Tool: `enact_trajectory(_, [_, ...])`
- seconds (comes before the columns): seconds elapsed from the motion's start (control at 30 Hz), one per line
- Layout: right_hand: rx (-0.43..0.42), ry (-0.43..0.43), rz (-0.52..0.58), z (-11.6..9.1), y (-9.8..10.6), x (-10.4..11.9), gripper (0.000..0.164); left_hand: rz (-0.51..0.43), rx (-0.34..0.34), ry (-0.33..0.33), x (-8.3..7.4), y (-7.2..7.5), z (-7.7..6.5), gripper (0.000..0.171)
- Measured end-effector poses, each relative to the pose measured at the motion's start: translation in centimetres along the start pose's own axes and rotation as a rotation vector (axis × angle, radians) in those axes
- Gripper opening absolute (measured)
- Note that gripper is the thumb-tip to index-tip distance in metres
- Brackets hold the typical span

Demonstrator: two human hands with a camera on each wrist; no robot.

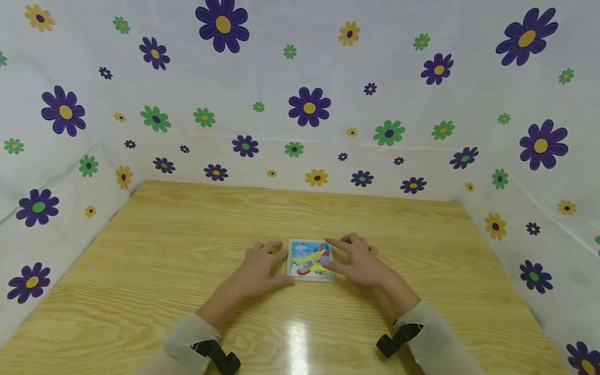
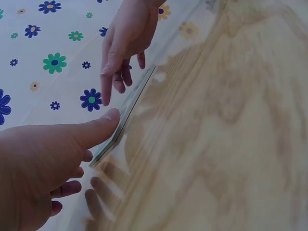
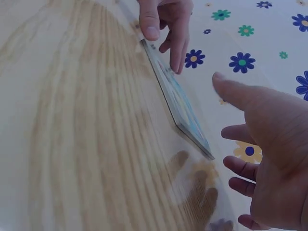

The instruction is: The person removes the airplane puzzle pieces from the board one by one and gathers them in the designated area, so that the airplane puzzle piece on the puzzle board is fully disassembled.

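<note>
A person's left hand and right hand, fingers loosely spread and gripping nothing, flanked an airplane picture board that lay flat on the tabletop, apparently to steady or straighten it.

The tabletop had the look of yellowish grained wood, smooth and glossy (shiny enough to glare white on its near side). The picture panel showed a smooth printed face and a stiff, board-like edge; whether wood or card could not be told. On the far, left and right sides, the flowered sheet looked like matt, lightly creased cloth. The sleeves appeared matt fabric, the wrist mounts smooth black plastic.
</note>
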State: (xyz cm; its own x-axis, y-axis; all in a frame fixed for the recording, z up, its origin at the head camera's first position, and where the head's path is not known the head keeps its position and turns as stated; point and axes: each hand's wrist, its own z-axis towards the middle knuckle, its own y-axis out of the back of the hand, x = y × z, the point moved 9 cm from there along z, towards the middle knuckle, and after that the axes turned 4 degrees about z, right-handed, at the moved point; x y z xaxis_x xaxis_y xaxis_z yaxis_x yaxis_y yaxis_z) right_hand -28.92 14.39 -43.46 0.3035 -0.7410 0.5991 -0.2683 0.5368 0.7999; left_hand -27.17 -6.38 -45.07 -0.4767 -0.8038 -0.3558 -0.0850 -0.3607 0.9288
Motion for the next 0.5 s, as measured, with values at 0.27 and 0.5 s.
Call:
enact_trajectory(0.27, [-0.004,0.043,0.067,2.1,-0.8,0.7,0.059,-0.111,-0.068,-0.049,-1.0,0.0,0.6,0.061])
enact_trajectory(0.5, [-0.021,0.108,0.04,3.1,-2.3,1.3,0.049,-0.246,-0.061,-0.045,-1.1,-0.3,0.6,0.058])
